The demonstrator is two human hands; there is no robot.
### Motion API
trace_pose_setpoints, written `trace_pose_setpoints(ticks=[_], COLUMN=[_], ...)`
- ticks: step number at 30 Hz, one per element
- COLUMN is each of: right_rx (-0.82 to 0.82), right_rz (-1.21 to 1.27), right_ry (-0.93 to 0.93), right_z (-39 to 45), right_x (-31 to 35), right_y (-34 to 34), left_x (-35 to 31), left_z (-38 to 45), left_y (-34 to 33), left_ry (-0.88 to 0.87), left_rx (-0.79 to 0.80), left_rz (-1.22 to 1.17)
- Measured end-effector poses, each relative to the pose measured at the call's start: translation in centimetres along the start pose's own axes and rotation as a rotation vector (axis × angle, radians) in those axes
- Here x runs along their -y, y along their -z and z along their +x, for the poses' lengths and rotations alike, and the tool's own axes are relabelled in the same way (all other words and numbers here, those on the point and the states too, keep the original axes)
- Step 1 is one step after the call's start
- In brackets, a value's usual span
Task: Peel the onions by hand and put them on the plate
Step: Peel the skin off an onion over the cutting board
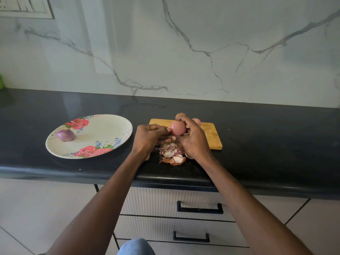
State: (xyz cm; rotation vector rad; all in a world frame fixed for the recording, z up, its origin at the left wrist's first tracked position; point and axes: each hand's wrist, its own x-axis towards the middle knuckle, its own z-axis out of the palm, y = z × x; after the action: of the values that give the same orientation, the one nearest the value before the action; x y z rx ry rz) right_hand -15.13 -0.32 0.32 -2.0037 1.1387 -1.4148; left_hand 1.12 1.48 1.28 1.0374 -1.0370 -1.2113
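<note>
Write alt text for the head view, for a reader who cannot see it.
Both hands, left hand and right hand, hold a smooth pink peeled onion above a pile of papery onion skins. One peeled purple onion sits on the floral plate at left.

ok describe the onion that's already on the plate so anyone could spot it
On the black stone counter, left of both hands, lies a round white plate with red roses. The small purple peeled onion sits alone near its left rim, the only onion not by the wooden cutting board.
</note>
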Motion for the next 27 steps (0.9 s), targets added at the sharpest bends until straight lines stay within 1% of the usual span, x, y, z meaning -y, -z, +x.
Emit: trace_pose_setpoints(ticks=[10,17,21,24,27], right_rx=[0.01,0.027,0.006,-0.022,-0.009], right_rz=[-0.053,-0.021,0.088,0.294,0.48], right_ry=[0.034,-0.033,-0.117,-0.224,-0.297], right_z=[-0.24,-0.12,0.05,0.32,0.29], right_x=[0.24,0.06,-0.09,-0.41,-0.6], right_y=[-0.18,-0.23,-0.13,0.03,0.45], left_x=[0.15,0.21,0.25,0.19,0.24], left_z=[0.09,0.04,0.04,0.08,0.03], left_y=[-0.09,-0.22,-0.19,-0.04,0.08], left_ry=[-0.005,0.004,0.002,0.003,-0.014], left_rx=[-0.02,-0.025,-0.043,-0.07,-0.087], left_rz=[0.092,0.095,0.11,0.134,0.162])
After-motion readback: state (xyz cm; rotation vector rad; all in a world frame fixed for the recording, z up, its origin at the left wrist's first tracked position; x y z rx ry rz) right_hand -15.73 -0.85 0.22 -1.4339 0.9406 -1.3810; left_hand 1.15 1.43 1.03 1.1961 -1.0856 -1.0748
